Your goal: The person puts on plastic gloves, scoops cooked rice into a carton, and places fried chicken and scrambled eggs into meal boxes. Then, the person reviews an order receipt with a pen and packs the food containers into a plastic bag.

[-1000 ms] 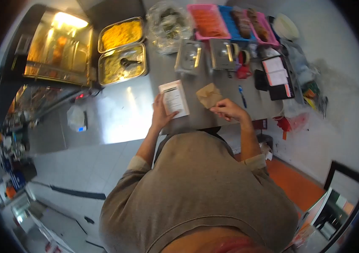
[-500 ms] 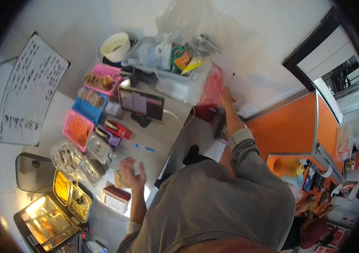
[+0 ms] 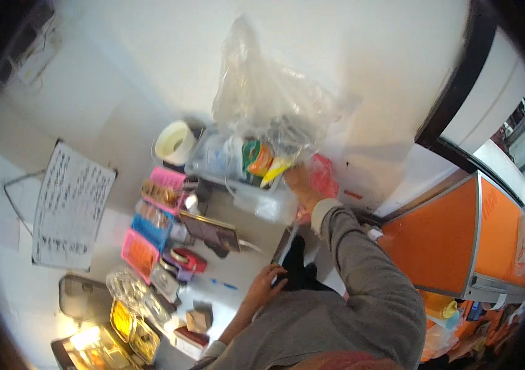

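Observation:
At the far right end of the table, my right hand (image 3: 299, 180) reaches beside a yellow packet (image 3: 274, 172) and a red plastic bag (image 3: 323, 177). Its fingers are mostly hidden, so I cannot tell whether they grip anything. A green and orange packet (image 3: 256, 158) lies in a clear plastic bin (image 3: 205, 176) just left of that hand. My left hand (image 3: 266, 282) is low by the table's near edge, next to my dark-clothed leg, with fingers apart and nothing visible in them. Between the left hand and the baskets lies a blue pen (image 3: 224, 284).
A phone or tablet (image 3: 210, 232) stands on the table (image 3: 247, 259). Pink (image 3: 141, 254) and blue baskets (image 3: 150, 226) line the wall side, near tape dispensers (image 3: 188, 259). Lit food trays (image 3: 93, 348) sit lower left. An orange cabinet (image 3: 432, 237) is at right.
My right hand has left the red bag and moved leftward to the yellow packet. My left hand has moved from beside the small brown box to the table's near edge. The view has shifted.

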The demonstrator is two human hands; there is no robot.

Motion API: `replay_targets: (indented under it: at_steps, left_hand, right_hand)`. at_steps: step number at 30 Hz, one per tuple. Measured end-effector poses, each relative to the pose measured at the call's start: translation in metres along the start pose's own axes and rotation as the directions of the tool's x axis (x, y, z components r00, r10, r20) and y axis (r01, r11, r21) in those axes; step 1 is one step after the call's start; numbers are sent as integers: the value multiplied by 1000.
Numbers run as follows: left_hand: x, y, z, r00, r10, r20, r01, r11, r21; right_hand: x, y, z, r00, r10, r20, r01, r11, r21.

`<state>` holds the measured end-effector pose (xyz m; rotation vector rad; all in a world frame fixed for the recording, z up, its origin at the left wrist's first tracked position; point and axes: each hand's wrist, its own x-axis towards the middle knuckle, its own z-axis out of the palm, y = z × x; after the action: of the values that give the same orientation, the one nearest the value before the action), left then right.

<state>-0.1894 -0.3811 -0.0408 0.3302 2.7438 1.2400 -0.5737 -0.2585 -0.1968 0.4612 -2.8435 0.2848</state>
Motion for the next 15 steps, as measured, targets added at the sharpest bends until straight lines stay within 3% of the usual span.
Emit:
replay_targets:
  at_steps: [3,6,10,11,15]
  left_hand:
    - [49,-5,15,994,-6,108,0,999,50]
    - [106,-12,26,997,3,72,-12,991,131]
    - [175,-50,49,993,-107,-52,114,982,151]
    - [190,-56,51,995,-67,-74,75,991,109]
    - [239,-96,72,957,122,-264,-62,972,228]
  right_hand:
    - [-2,-8,-6,996,25,85,-29,998,57]
    - [-5,-9,-14,988,36,150,-55,990,127]
    - [-6,0,-37,970,30,239,-88,969,232]
    - [-6,3,-42,964,21,266,-94,959,267]
    - [-9,13,-55,954,15,298,-145,897,417]
